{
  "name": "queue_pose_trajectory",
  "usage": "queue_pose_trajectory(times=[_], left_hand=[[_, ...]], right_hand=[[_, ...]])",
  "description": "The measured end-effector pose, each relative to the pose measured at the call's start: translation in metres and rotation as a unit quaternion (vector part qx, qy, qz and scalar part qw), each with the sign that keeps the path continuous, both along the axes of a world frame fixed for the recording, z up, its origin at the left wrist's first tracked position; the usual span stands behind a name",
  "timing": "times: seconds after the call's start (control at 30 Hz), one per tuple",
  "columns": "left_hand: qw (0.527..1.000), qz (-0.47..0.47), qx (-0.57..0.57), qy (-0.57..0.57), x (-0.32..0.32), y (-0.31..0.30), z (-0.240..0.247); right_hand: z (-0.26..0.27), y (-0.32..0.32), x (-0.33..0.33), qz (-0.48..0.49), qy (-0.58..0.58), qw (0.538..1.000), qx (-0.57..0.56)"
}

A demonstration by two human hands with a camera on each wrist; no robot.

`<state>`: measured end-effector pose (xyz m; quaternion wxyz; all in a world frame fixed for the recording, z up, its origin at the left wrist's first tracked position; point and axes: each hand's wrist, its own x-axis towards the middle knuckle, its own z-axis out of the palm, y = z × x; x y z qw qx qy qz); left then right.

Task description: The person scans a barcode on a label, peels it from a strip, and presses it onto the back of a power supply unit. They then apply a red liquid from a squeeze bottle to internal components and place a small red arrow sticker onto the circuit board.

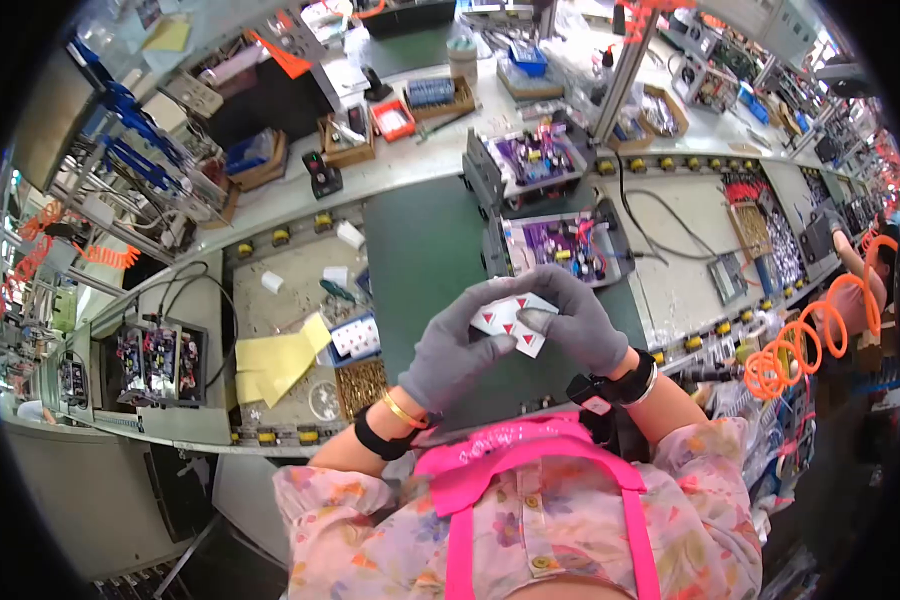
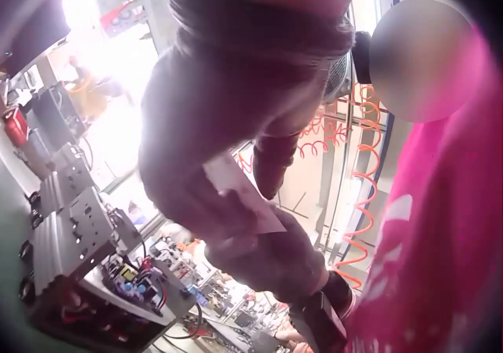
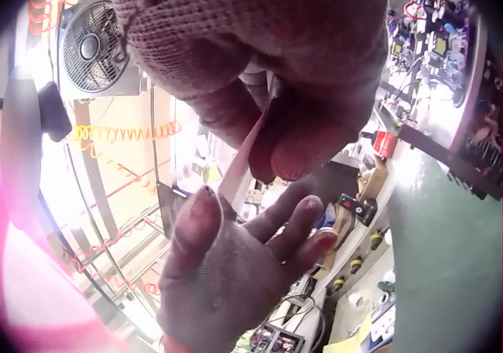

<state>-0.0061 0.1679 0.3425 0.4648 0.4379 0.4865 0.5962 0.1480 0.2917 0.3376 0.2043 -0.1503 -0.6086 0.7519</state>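
Note:
A small white sheet with red triangle marks (image 1: 510, 328) is between two grey-gloved hands, in front of the chest. The right hand (image 1: 587, 325) pinches it, thumb on the printed face and curled fingers behind. From the left side, the left hand (image 1: 457, 352) reaches its thumb to the sheet's lower edge. In the right wrist view the sheet (image 3: 242, 160) shows edge-on below the right fingers, while the left hand (image 3: 232, 270) has its fingers spread and loosely bent. The left wrist view shows part of the sheet (image 2: 271, 219) between the gloves.
Two open housings with circuit boards (image 1: 540, 160) (image 1: 560, 250) stand beyond the hands on a green mat (image 1: 405, 230). To the left lie yellow paper (image 1: 280, 370), a blue tray with a similar marked sheet (image 1: 355, 337) and a box of small brass-coloured parts (image 1: 360, 385). Cables (image 1: 660, 225) cross the right side.

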Motion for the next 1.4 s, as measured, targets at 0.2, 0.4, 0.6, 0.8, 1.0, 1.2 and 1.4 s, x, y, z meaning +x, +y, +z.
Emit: queue_pose_trajectory(times=[0.2, 0.4, 0.6, 0.8, 1.0, 1.2, 1.4], left_hand=[[0.998, 0.021, 0.047, 0.019, -0.032, 0.045, 0.081], [0.985, 0.101, 0.102, 0.098, -0.008, 0.057, 0.079], [0.981, 0.159, 0.111, -0.024, 0.021, 0.068, 0.053], [0.991, 0.103, 0.086, -0.029, 0.025, 0.079, 0.040], [0.988, 0.124, 0.077, 0.044, 0.024, 0.070, 0.035], [0.989, 0.104, 0.102, -0.018, 0.025, 0.059, 0.015], [0.986, 0.132, 0.091, -0.047, 0.026, 0.041, 0.014]], right_hand=[[0.080, 0.021, -0.020, -0.199, 0.034, 0.857, 0.473], [0.081, 0.036, -0.010, -0.166, 0.040, 0.877, 0.450], [0.072, 0.052, 0.016, -0.169, 0.011, 0.954, 0.248], [0.059, 0.062, 0.026, -0.155, -0.004, 0.944, 0.292], [0.064, 0.054, 0.024, -0.187, -0.011, 0.919, 0.347], [0.049, 0.043, 0.029, -0.162, -0.056, 0.931, 0.322], [0.048, 0.029, 0.025, -0.203, 0.003, 0.838, 0.507]])
